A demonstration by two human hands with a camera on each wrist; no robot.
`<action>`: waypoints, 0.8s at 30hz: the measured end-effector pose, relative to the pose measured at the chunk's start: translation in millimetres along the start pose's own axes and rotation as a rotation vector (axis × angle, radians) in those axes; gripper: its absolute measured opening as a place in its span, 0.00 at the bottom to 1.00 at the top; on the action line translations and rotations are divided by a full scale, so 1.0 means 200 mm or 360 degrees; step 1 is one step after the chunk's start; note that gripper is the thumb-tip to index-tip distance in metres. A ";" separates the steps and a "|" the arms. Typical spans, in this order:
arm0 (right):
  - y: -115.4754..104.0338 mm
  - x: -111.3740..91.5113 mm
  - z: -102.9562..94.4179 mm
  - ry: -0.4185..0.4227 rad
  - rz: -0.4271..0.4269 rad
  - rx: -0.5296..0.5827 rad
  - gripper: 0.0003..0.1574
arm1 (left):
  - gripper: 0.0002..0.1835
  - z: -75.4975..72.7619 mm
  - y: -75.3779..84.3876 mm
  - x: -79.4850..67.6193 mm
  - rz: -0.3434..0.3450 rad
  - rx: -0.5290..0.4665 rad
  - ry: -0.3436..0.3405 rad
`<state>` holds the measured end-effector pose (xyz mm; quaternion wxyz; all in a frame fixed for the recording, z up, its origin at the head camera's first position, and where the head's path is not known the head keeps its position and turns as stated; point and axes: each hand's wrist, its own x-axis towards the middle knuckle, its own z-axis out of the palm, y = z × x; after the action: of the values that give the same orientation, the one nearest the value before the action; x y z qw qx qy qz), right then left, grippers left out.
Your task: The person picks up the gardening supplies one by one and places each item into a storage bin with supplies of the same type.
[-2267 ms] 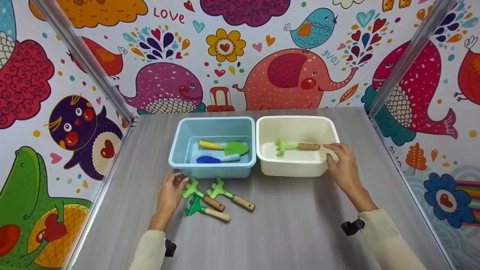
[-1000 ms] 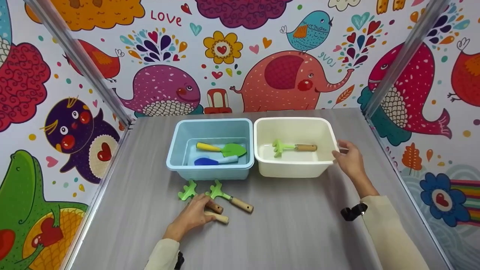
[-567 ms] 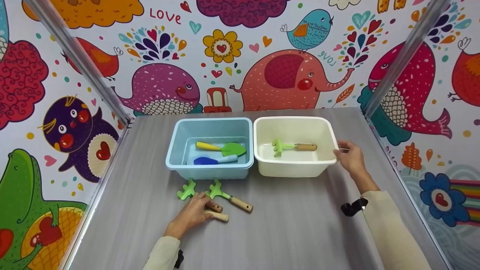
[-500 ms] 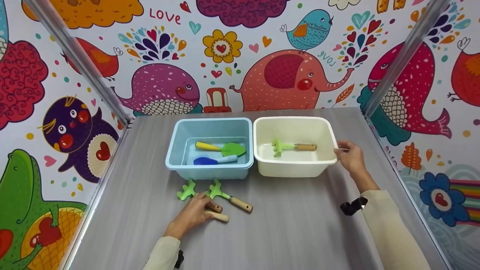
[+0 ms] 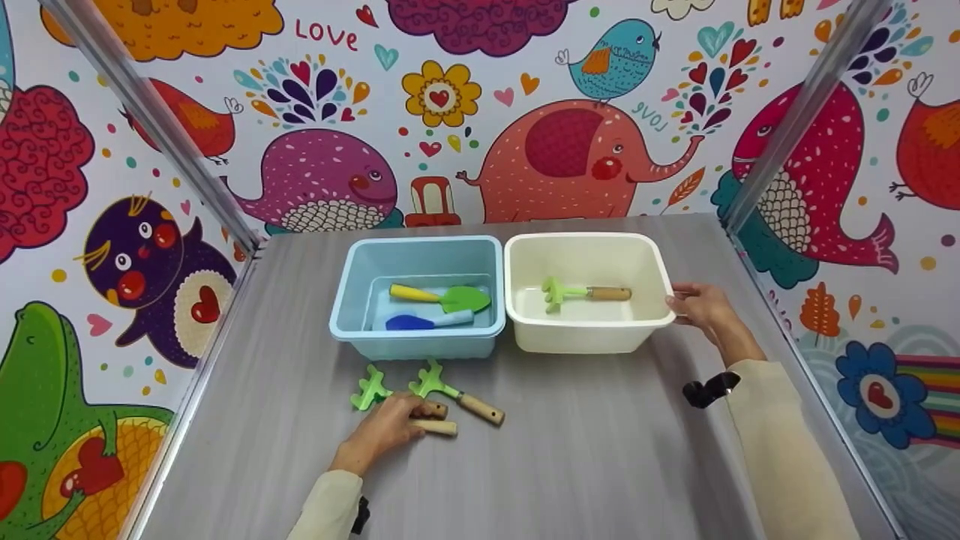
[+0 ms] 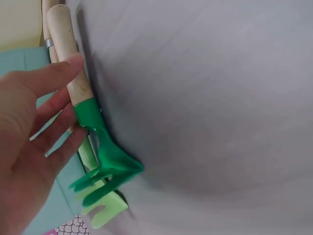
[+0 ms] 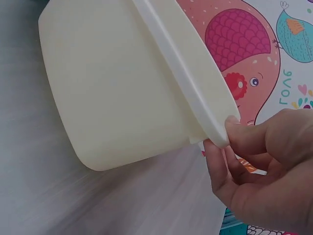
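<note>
My left hand [image 5: 384, 431] grips two small hand rakes by their wooden handles. In the left wrist view its thumb lies on the pale handle of the dark green rake [image 6: 105, 152], with the other fingers behind. A light green rake [image 5: 371, 388] lies alongside, its handle partly covered by the hand. Just right of them another light green rake [image 5: 450, 391] rests on the table. My right hand [image 5: 703, 304] pinches the right rim of the cream tub [image 7: 112, 88], thumb above and fingers below. Inside that tub lies one more light green rake [image 5: 577, 293].
A light blue tub [image 5: 420, 345] stands against the cream tub's left side. In it are a green trowel [image 5: 465, 298] with a yellow handle and a blue scoop-like tool [image 5: 412, 322]. Patterned walls and metal posts bound the grey table [image 5: 570, 450].
My left hand has come from the left onto the rake handles, and the two rakes have turned slightly with it. My right hand has moved from over the cream tub's edge to its right rim.
</note>
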<state>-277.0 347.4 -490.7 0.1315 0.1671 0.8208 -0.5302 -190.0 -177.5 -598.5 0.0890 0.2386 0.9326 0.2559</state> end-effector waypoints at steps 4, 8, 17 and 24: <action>-0.01 0.02 -0.01 -0.0045 0.0048 0.0018 0.36 | 0.11 0.00 0.01 0.01 -0.0019 0.0037 -0.0032; -0.02 0.02 -0.01 -0.0084 0.0071 -0.0005 0.36 | 0.11 0.01 0.01 0.01 -0.0015 0.0059 -0.0073; -0.03 0.02 -0.02 -0.0156 0.0169 0.0071 0.39 | 0.11 0.01 0.00 0.03 0.0054 0.0044 -0.0145; -0.05 0.03 -0.02 -0.0134 0.0211 0.0081 0.39 | 0.13 0.01 0.01 0.03 0.0030 0.0015 -0.0165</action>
<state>-285.7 347.6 -483.6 0.1965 0.2018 0.7880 -0.5475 -194.5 -171.5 -599.2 0.1336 0.2608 0.9256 0.2397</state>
